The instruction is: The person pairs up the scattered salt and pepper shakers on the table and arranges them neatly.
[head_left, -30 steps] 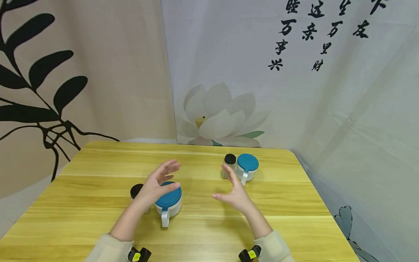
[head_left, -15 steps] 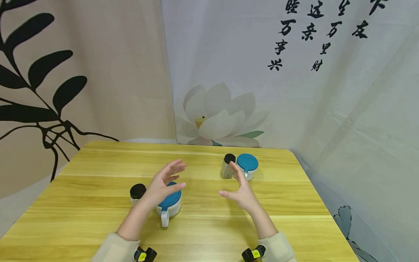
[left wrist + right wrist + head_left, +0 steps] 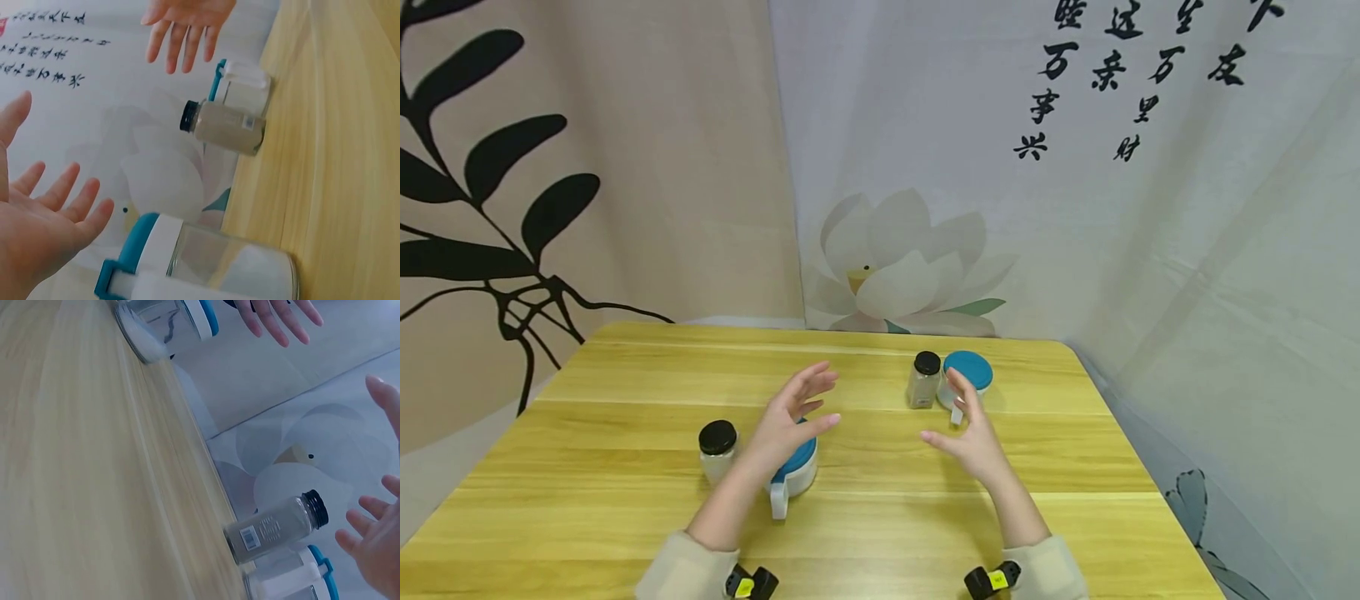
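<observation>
My left hand [image 3: 792, 421] hovers with spread fingers over a glass jar [image 3: 802, 473] with a blue lid and white handle, partly hiding it. To its left stands a jar with a black cap [image 3: 718, 442]. My right hand [image 3: 973, 440] is held in the air, fingers apart, in front of a second blue-lidded jar [image 3: 967, 365]. Beside that jar stands a glass bottle with a black cap [image 3: 923, 385], which shows a barcode label in the right wrist view. Neither hand holds anything, and a gap separates the two palms.
All the containers stand upright on a yellow wooden table [image 3: 865, 533]. Behind its far edge hangs a printed cloth [image 3: 910, 167] with a lotus and black writing. A cloth with dark leaves [image 3: 497, 167] hangs at the left.
Both hands have drifted to the right, uncovering more of the left black-capped jar and the far bottle. The containers have stayed in place.
</observation>
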`<state>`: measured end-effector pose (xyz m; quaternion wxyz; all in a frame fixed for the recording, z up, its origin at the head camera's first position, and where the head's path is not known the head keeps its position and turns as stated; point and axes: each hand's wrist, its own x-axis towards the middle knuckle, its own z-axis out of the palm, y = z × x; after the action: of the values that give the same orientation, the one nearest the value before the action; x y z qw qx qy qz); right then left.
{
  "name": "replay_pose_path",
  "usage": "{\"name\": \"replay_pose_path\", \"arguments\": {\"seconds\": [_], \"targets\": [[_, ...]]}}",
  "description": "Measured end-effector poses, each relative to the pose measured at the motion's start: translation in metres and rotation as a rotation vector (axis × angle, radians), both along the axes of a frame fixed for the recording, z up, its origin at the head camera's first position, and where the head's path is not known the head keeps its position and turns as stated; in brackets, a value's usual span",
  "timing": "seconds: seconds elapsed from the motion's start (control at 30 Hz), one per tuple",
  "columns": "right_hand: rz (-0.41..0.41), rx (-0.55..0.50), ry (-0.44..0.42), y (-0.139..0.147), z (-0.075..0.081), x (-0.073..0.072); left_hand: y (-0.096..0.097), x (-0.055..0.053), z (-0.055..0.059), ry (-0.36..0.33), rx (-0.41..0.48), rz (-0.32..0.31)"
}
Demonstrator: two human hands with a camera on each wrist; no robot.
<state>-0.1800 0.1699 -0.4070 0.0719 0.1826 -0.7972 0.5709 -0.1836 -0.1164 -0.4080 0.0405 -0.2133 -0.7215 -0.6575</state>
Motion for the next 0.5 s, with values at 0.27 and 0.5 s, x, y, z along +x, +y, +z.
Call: {"name": "replay_pose_path", "arguments": {"seconds": [0.27, 0.5], "targets": [[-0.024, -0.008, 0.004, 0.01, -0.002, -0.003, 0.013, -0.001, 0.005, -0.022, 0.04, 0.023], [-0.068, 0.001, 0.004, 0.016, 0.0, -0.003, 0.021, -0.004, 0.005, -0.046, 0.045, 0.018]]}}
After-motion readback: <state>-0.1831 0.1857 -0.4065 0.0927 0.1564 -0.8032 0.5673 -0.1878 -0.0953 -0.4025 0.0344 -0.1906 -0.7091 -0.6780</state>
